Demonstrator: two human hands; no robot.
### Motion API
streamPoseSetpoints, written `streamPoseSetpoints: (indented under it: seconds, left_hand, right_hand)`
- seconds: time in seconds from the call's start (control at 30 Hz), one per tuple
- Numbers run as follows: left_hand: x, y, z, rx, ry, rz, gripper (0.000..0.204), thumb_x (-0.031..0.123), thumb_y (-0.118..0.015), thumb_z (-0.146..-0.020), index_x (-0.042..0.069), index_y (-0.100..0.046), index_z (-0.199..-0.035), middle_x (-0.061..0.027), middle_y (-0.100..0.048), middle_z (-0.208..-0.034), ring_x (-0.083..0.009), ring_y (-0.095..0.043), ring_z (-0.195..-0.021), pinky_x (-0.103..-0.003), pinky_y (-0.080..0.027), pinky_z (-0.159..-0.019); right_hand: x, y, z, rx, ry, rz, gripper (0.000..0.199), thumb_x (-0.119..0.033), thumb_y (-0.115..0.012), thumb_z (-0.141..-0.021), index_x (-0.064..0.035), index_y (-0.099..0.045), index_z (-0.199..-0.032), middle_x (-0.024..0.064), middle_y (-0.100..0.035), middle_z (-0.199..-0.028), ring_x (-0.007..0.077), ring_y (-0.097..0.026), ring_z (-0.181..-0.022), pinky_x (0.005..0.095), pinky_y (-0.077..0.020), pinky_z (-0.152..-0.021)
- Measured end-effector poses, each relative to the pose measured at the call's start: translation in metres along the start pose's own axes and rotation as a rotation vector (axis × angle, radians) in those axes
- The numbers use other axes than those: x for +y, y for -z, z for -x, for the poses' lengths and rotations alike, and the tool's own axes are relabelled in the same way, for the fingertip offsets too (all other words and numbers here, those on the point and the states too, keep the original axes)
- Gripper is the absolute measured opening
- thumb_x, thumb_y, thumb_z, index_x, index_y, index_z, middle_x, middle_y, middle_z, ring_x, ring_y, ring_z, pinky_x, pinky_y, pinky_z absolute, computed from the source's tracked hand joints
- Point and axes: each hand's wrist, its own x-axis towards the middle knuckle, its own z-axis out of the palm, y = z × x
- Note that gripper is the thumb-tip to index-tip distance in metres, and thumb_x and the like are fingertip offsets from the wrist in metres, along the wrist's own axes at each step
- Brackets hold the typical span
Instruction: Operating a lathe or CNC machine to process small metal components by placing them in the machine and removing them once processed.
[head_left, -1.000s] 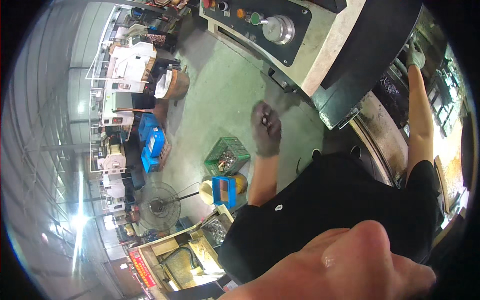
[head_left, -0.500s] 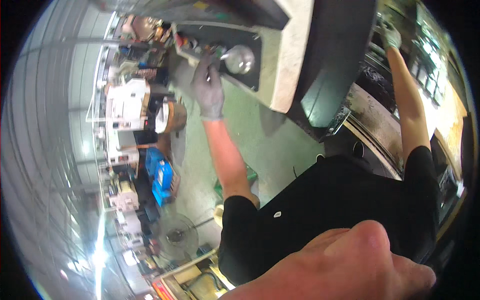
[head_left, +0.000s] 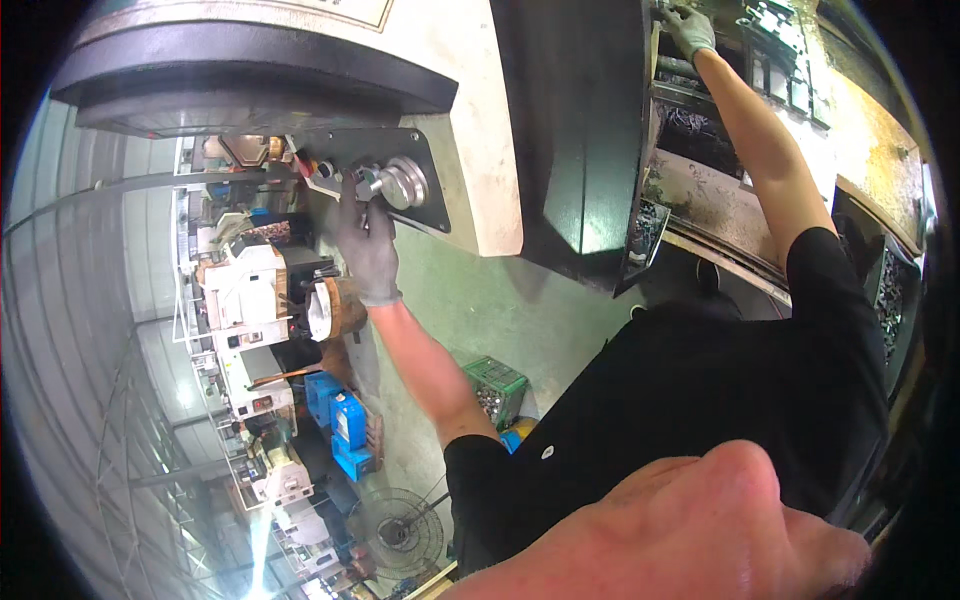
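Note:
My left hand [head_left: 368,250], in a grey glove, reaches up to a dark control panel [head_left: 432,205] on the machine. Its fingers are closed around the small crank knob of a shiny metal handwheel [head_left: 405,182], though the thumb side partly hides the grip. Inside the machine at the upper right is my right hand [head_left: 692,32], in a light grey glove. Its fingers are curled against a dark part at the picture's top edge; what they hold cannot be made out. Bright metal fixture parts [head_left: 790,65] lie to the right of that hand.
The machine's black door panel [head_left: 580,140] stands between my arms. Metal chips [head_left: 690,120] lie in its bed. On the green floor are a green crate [head_left: 495,385], blue boxes [head_left: 348,420] and a round fan [head_left: 400,530]. More machines [head_left: 250,300] line the left.
The view has shifted, so the panel and both hands sit further left. My left hand stays at the handwheel and my right hand stays inside the machine.

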Motion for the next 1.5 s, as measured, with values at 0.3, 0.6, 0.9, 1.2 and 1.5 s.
streamPoseSetpoints:
  seconds: [0.3,0.6,0.9,1.2,1.5]
  left_hand:
    - [-0.026,0.003,0.018,-0.01,-0.299,-0.284,0.044,0.004,-0.048,-0.091,-0.001,-0.047,-0.134,-0.0201,-0.055,-0.128,-0.0298,-0.055,-0.116,-0.034,-0.042,-0.095]
    - [-0.032,0.02,0.003,-0.109,-0.308,-0.353,0.036,0.007,-0.049,-0.09,0.0,-0.055,-0.126,-0.0185,-0.065,-0.113,-0.0292,-0.065,-0.099,-0.035,-0.05,-0.083]
    - [-0.036,-0.006,0.059,0.038,-0.164,0.414,0.032,0.01,-0.051,-0.094,-0.001,-0.054,-0.124,-0.0058,-0.058,-0.083,-0.0082,-0.052,-0.067,-0.023,-0.042,-0.053]
    - [0.039,-0.016,0.181,-0.39,-0.65,0.064,0.028,0.005,-0.059,-0.085,0.006,-0.063,-0.113,-0.0043,-0.06,-0.084,-0.0124,-0.056,-0.062,-0.027,-0.044,-0.049]
    - [0.242,-0.064,0.239,-0.636,-1.156,-0.347,0.028,0.016,-0.061,-0.071,0.01,-0.065,-0.098,-0.002,-0.046,-0.073,-0.0146,-0.051,-0.055,-0.027,-0.044,-0.041]
  right_hand:
    - [-0.037,0.077,0.198,-0.26,-0.37,-0.879,0.031,-0.023,-0.066,-0.088,-0.0004,-0.064,-0.109,0.0037,-0.065,-0.089,0.0107,-0.059,-0.073,0.0257,-0.0473,-0.064]
    - [-0.016,0.169,0.385,-0.282,-0.856,-1.069,0.023,-0.018,-0.065,-0.089,-0.0016,-0.065,-0.104,0.0004,-0.058,-0.076,0.0096,-0.052,-0.062,0.0239,-0.0449,-0.056]
    - [0.089,0.251,0.421,0.255,-0.683,-1.084,0.026,-0.011,-0.061,-0.089,0.0005,-0.059,-0.112,0.0055,-0.063,-0.084,0.0145,-0.063,-0.074,0.0272,-0.0541,-0.068]
    - [0.163,0.329,0.345,0.325,-0.757,-0.882,0.024,-0.01,-0.062,-0.087,-0.0006,-0.062,-0.11,0.0104,-0.066,-0.092,0.0188,-0.064,-0.076,0.0318,-0.0547,-0.067]
    - [0.243,0.366,0.262,0.308,-0.774,-0.711,0.027,-0.009,-0.06,-0.088,-0.0027,-0.061,-0.115,0.0131,-0.066,-0.101,0.0224,-0.066,-0.079,0.0329,-0.0543,-0.068]
